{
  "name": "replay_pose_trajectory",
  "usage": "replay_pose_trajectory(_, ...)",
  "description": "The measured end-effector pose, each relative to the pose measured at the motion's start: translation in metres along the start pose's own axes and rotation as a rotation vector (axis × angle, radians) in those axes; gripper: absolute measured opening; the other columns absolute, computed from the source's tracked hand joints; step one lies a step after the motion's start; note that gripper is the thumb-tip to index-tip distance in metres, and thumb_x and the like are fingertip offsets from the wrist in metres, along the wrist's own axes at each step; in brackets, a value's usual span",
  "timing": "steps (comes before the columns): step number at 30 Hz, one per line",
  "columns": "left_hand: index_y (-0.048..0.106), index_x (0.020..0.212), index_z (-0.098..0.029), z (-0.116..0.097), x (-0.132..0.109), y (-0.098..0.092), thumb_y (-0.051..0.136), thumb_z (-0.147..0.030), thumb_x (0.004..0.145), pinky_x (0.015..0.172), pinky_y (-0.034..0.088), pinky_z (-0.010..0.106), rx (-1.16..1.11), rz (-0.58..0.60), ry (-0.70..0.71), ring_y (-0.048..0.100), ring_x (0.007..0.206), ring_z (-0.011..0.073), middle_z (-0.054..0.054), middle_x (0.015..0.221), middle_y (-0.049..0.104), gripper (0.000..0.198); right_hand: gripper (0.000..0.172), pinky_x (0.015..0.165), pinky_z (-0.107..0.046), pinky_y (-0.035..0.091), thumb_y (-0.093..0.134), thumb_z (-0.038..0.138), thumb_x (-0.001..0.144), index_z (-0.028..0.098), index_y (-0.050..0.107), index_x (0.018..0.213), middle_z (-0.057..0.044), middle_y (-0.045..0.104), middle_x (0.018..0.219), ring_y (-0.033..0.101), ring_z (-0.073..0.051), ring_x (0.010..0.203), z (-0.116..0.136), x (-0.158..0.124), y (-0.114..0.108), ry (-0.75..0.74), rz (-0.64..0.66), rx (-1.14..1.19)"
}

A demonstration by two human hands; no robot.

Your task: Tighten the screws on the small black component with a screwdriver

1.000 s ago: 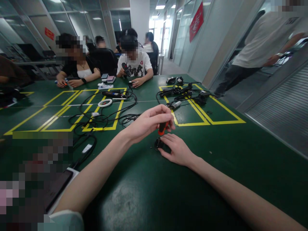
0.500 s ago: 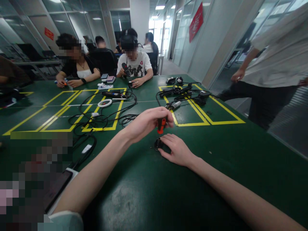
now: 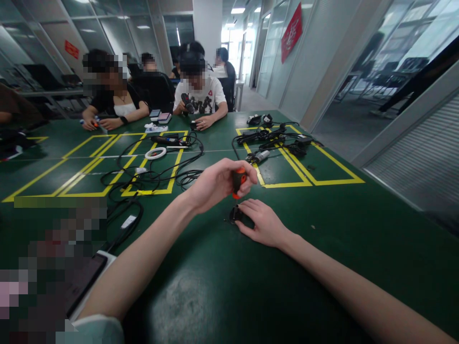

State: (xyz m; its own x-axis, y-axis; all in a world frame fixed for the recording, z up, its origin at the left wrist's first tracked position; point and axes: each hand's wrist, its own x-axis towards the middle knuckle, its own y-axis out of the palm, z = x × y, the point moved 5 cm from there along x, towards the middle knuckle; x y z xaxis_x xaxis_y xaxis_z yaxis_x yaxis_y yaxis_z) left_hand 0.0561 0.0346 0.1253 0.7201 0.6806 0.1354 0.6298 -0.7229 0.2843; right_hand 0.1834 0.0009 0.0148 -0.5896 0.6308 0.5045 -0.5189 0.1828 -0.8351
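My left hand [image 3: 217,184] is wrapped round the black and orange handle of a screwdriver [image 3: 238,183], held above the table. Its shaft is hard to make out from here. Just below sits a small round black part [image 3: 234,214] on the green tabletop. My right hand [image 3: 264,222] pinches that part from its right side, thumb in front and fingers behind. A tiny piece lies at the part's left edge, too small to name.
Black cables [image 3: 168,177] loop over the table at left, by a white tape ring [image 3: 156,153]. More cables and adapters [image 3: 272,138] lie at the back right among yellow tape lines. A phone [image 3: 89,282] rests near my left forearm. Two people sit across the table.
The screwdriver has risen and tilted in my left hand, away from the black part. My right hand stays put. A person standing at the right has left the view.
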Motion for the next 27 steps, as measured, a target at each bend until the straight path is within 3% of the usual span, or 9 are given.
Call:
replay_pose_trajectory(6,0.059,0.084,-0.015,0.0011,-0.0006,0.0033,0.085,-0.039,0.079,0.08,0.05,0.029,0.064,-0.003,0.017,0.067,0.084,0.0148,0.005,0.093,0.07,0.036,0.019,0.085,-0.047,0.061,0.063,0.025,0.094,0.016,0.07,0.109,-0.016,0.079,0.104,0.073,-0.029,0.094,-0.0013,-0.0015,0.0009,0.014,-0.005,-0.003)
replay_pose_trajectory(10,0.042,0.079,-0.02,0.0018,-0.0015,0.0065,0.087,-0.036,0.078,0.062,0.041,0.024,0.064,-0.015,0.014,0.053,0.06,0.008,-0.005,0.07,0.061,0.047,0.017,0.082,-0.046,0.061,0.063,0.025,0.094,0.015,0.07,0.106,-0.015,0.078,0.101,0.072,-0.029,0.091,-0.0008,-0.0012,0.0013,0.015,0.002,-0.003)
replay_pose_trajectory(13,0.052,0.086,-0.02,0.0004,-0.0012,0.0046,0.079,-0.04,0.083,0.056,0.033,0.023,0.081,-0.047,0.022,0.043,0.056,0.0084,-0.007,0.061,0.051,0.034,0.017,0.082,-0.045,0.061,0.064,0.025,0.094,0.015,0.07,0.106,-0.015,0.078,0.101,0.072,-0.029,0.091,-0.0003,-0.0003,0.0007,0.009,0.007,-0.002)
replay_pose_trajectory(17,0.067,0.09,-0.013,-0.0015,0.0006,0.0015,0.062,-0.048,0.089,0.062,0.041,0.027,0.042,-0.014,0.041,0.05,0.063,0.0133,0.0,0.066,0.056,0.035,0.017,0.083,-0.043,0.061,0.065,0.024,0.094,0.014,0.07,0.107,-0.016,0.078,0.103,0.072,-0.028,0.092,-0.0005,0.0,0.0003,0.001,0.006,0.0)
replay_pose_trajectory(20,0.068,0.084,-0.012,-0.0005,0.0008,-0.0012,0.066,-0.045,0.089,0.068,0.045,0.027,0.051,-0.005,0.034,0.056,0.072,0.0138,0.003,0.073,0.062,0.034,0.017,0.082,-0.044,0.061,0.065,0.024,0.095,0.014,0.07,0.107,-0.016,0.078,0.103,0.072,-0.028,0.092,-0.0005,-0.0006,0.0002,0.001,0.001,0.001)
replay_pose_trajectory(24,0.061,0.082,-0.015,0.0006,-0.0011,0.0017,0.084,-0.038,0.081,0.072,0.047,0.026,0.091,0.024,0.038,0.062,0.077,0.0132,0.003,0.083,0.067,0.033,0.016,0.082,-0.044,0.061,0.064,0.025,0.094,0.016,0.07,0.106,-0.015,0.079,0.102,0.072,-0.028,0.092,-0.0001,-0.0013,0.0,0.014,-0.002,0.0)
replay_pose_trajectory(27,0.047,0.077,-0.019,0.0004,-0.0024,0.0061,0.09,-0.033,0.075,0.066,0.046,0.025,0.08,0.028,0.042,0.06,0.067,0.0102,-0.001,0.078,0.065,0.046,0.018,0.081,-0.045,0.061,0.064,0.025,0.093,0.016,0.07,0.109,-0.015,0.079,0.104,0.072,-0.029,0.091,-0.0003,-0.0016,0.0001,0.018,-0.004,0.0)
